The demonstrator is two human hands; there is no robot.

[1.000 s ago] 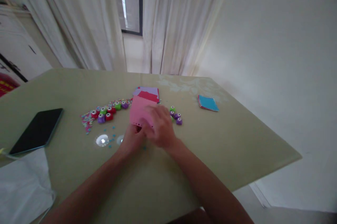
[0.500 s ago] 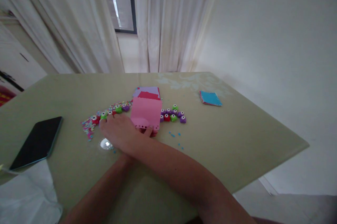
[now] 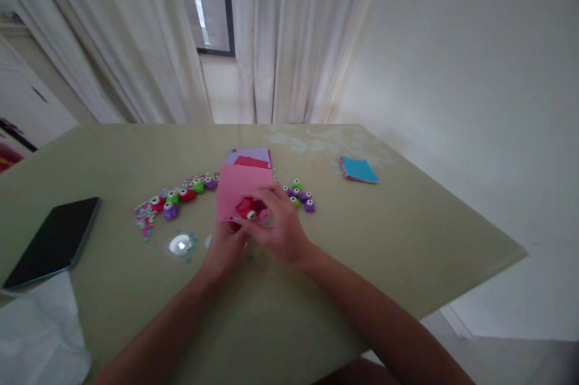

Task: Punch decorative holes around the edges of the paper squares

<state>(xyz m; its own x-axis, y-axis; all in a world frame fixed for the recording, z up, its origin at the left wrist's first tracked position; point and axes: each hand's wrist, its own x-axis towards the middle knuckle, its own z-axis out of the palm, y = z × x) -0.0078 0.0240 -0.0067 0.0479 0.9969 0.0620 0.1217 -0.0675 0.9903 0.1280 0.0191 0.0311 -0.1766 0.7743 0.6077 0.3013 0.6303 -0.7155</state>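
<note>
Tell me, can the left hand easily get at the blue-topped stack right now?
Probably not easily: the left hand is holding the pink sheet, and the right hand, pinching a red eyed piece, lies between it and the blue-topped stack.

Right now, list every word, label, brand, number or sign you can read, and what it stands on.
No text is readable.
Pink sheet: no writing visible.
Red piece: any marking is too small to read.
Tablet: dark face, no text visible.
Red patch at the left edge: too blurred to tell.
</note>
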